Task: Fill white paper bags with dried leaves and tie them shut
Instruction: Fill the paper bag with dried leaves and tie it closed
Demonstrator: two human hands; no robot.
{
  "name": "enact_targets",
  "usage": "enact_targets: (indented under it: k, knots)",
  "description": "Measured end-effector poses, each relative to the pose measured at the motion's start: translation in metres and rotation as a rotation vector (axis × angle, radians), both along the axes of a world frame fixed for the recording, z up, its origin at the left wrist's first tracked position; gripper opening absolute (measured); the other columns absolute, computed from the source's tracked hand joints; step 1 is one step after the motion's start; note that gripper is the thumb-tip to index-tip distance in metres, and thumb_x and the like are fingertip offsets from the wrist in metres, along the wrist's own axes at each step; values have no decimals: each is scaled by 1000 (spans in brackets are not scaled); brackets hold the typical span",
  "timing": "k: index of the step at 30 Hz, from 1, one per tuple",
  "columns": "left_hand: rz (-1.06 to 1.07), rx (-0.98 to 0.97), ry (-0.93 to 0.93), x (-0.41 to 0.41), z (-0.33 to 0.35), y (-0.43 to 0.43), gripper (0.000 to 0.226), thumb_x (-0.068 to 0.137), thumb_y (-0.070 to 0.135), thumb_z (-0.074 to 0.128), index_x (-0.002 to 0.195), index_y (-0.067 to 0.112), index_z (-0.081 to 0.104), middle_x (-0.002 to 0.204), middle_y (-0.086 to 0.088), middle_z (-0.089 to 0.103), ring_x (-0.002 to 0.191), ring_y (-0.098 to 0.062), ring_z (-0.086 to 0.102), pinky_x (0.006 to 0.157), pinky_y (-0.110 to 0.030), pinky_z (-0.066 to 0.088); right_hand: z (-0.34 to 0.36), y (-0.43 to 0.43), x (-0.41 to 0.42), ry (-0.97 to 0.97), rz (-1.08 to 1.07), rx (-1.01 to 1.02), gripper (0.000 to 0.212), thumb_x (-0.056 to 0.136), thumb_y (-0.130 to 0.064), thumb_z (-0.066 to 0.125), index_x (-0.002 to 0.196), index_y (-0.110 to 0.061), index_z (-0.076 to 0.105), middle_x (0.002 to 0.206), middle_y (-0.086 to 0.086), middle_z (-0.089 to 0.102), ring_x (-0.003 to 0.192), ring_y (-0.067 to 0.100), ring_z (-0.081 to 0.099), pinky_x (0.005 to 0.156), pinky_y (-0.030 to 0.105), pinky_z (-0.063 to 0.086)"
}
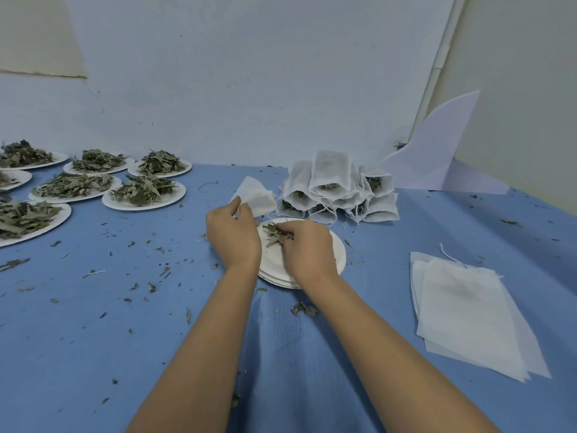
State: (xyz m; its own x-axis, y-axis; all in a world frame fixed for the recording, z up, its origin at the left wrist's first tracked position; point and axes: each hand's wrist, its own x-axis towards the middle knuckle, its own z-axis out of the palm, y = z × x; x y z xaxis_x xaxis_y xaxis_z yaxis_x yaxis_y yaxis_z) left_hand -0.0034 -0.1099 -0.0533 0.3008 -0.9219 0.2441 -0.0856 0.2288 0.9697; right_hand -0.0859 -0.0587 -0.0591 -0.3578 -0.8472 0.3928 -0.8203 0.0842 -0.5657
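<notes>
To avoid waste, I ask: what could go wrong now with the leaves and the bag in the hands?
The right hand pinches a loose bunch of dried leaves; bits may drop onto the blue cloth. The left hand holds the white bag limp by one edge; leaves may miss its mouth.

Plates of dried leaves point(140, 206) lie at the left, flat empty bags point(468, 317) at the right, a plate stack point(338, 257) between them, filled bags point(331, 173) piled just behind it.

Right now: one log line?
left hand: holds bag | right hand: pinches leaves on plate stack | filled bags: piled behind
</notes>
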Motion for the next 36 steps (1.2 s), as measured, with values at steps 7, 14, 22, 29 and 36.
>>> enact_targets:
  k: [7, 14, 22, 29, 36]
  knots:
    - [11, -71, -249, -5, -5, 2, 34, 99, 22, 51, 123, 1, 61, 120, -10, 49, 85, -12, 52, 70, -10, 32, 5, 8, -3, -363, 160, -311, 27, 87, -5, 61, 108, -16, 73, 108, -4, 72, 102, -1, 57, 88, 10, 43]
    - [33, -92, -340, -2, -5, 2, 29, 99, 19, 50, 116, 2, 66, 100, -6, 45, 64, -3, 40, 66, -5, 28, 9, 9, 2, -440, 214, -456, 30, 86, -1, 60, 108, -16, 73, 106, -7, 72, 100, -2, 62, 92, 18, 47]
    - [-208, -112, -305, -2, 3, 9, 26, 90, 20, 56, 69, 28, 69, 67, 8, 58, 69, -10, 50, 54, -11, 34, 4, 7, -7, -372, 153, -308, 28, 89, -2, 58, 111, -15, 71, 109, -5, 71, 104, 4, 61, 91, 11, 42]
    - [-433, -93, -269, 0, 7, 9, 13, 86, 10, 62, 84, 19, 72, 82, 4, 70, 81, -10, 63, 76, -21, 48, 4, 5, -11, -328, 21, -218, 28, 90, -2, 55, 112, -12, 71, 109, 2, 71, 102, 14, 62, 73, 4, 33]
    - [-566, -75, -183, -2, 9, 11, 11, 86, 3, 63, 90, 13, 66, 76, 1, 62, 76, -14, 58, 73, -21, 46, 7, 6, -14, -369, 6, -149, 29, 89, -1, 50, 106, -11, 71, 98, 2, 71, 87, 14, 60, 65, 15, 35]
